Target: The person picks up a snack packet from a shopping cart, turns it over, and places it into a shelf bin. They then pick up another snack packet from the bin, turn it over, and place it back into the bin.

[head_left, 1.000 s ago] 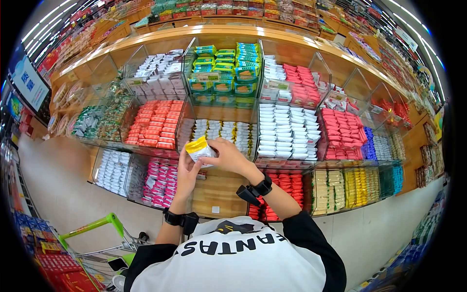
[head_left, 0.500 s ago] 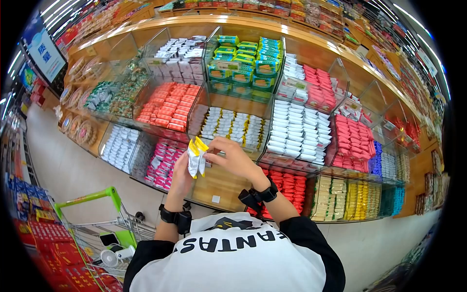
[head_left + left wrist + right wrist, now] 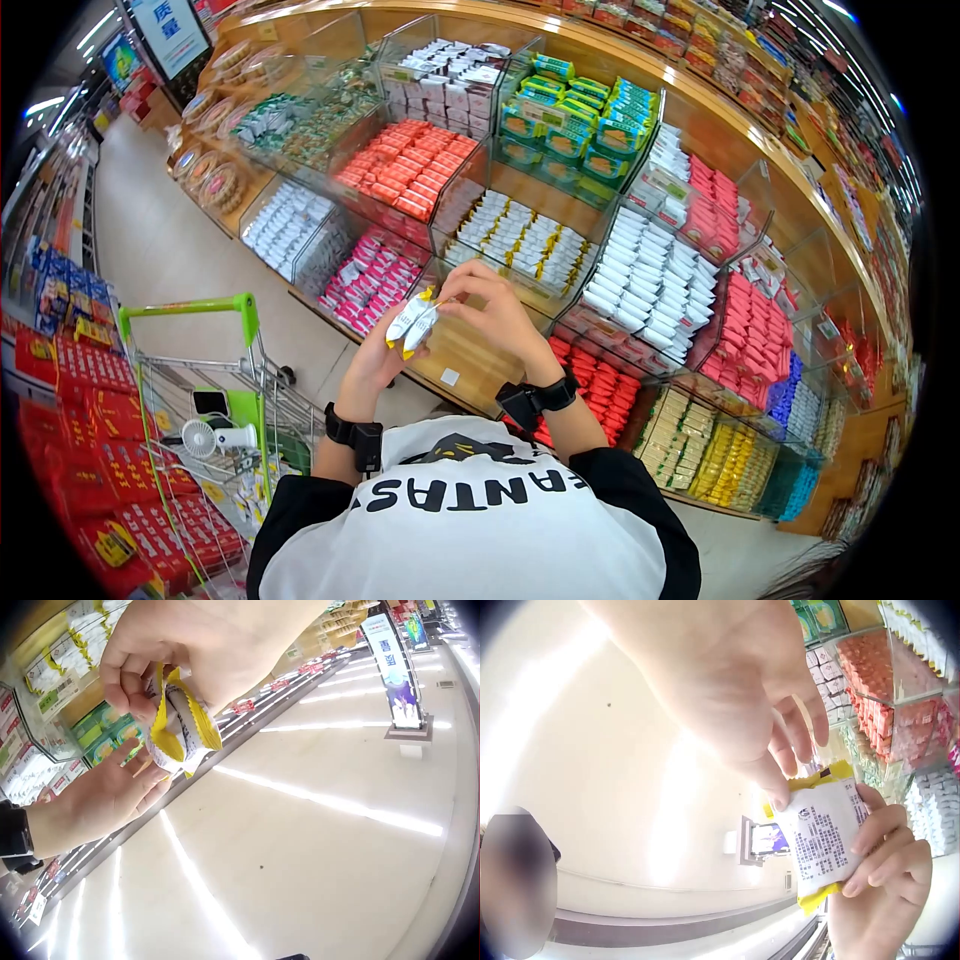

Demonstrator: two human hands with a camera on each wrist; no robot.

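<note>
Two small white snack packets (image 3: 412, 320) with yellow crimped ends lie face to face in front of the chest. My left hand (image 3: 375, 352) grips them, its fingers bent along the printed face in the right wrist view. Dense dark print covers the near packet (image 3: 825, 832) there. At their upper yellow end, my right hand (image 3: 495, 312) pinches an edge between thumb and fingers. From the left wrist, the yellow ends of the packets (image 3: 171, 742) stick out beside the left fingers, and the right hand (image 3: 97, 799) reaches in from the left.
Clear-walled bins of wrapped snacks fill the wooden display; one holds similar white-and-yellow packets (image 3: 525, 240). Bare wood with a small white label (image 3: 450, 377) lies below the hands. A green-handled shopping cart (image 3: 190, 308) stands at left, carrying a white handheld fan (image 3: 215, 437).
The view has turned, so the display sits farther right and slanted, and more of the cart shows. The packets have tilted over in the left hand; the right hand stays at their edge.
</note>
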